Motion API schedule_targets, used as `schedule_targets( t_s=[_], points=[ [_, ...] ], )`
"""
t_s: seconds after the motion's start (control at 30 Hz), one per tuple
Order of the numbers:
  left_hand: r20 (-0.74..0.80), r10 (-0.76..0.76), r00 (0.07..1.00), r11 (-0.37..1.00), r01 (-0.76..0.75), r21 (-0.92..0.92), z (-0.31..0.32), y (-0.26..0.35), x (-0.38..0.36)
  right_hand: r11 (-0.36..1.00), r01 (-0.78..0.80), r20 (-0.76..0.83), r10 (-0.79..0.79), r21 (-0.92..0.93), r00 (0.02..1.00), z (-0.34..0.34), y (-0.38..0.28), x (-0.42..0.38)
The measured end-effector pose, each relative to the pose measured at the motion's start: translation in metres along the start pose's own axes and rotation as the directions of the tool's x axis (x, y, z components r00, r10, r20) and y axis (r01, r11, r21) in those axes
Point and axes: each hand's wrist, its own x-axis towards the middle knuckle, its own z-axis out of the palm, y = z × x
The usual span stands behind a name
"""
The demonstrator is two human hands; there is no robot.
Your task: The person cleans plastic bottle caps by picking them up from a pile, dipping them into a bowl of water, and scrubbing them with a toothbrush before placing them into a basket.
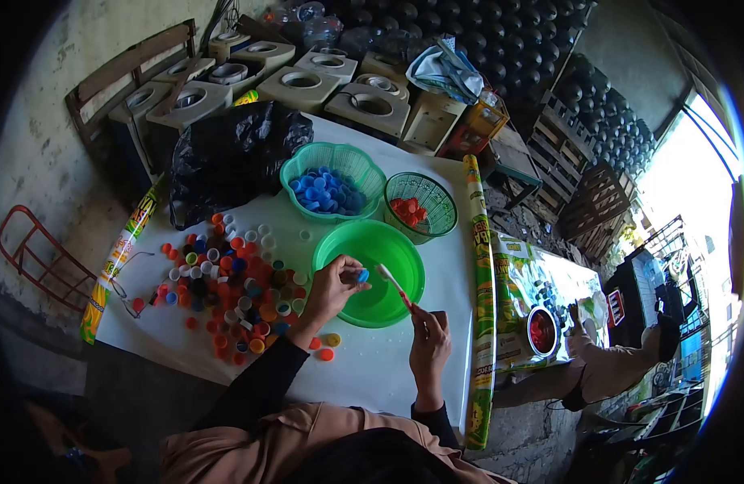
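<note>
My left hand [333, 284] holds a small blue bottle cap [361, 275] over the green basin [404, 248]. My right hand [428, 339] grips a toothbrush [393, 284] with a red handle, its bristle end pointing at the cap. A heap of mixed coloured caps [231, 286] lies on the white table [372, 363] left of the basin. Behind the basin stand a teal basket of blue caps [330, 190] and a smaller green basket of red caps [412, 211].
A black plastic bag [227, 157] sits at the table's back left. Beige moulded units [307, 85] and dark stacked crates fill the back. Another person [614, 363] sits at a second table with a red bowl [543, 329] on the right.
</note>
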Motion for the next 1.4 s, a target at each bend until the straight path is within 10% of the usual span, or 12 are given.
schedule_targets(
  t_s=[0.4, 1.4],
  points=[
    [0.174, 0.189, 0.966, 0.793, -0.255, 0.554, -0.009, 0.007, 0.014, 0.951, 0.209, 0.157, -0.175, -0.228, 0.972, 0.0, 0.005, 0.032],
    [0.11, -0.013, 0.994, 0.886, -0.039, 0.462, -0.009, -0.01, 0.02, 0.954, 0.287, 0.23, -0.262, -0.082, 0.937, 0.009, 0.013, 0.049]
  ],
)
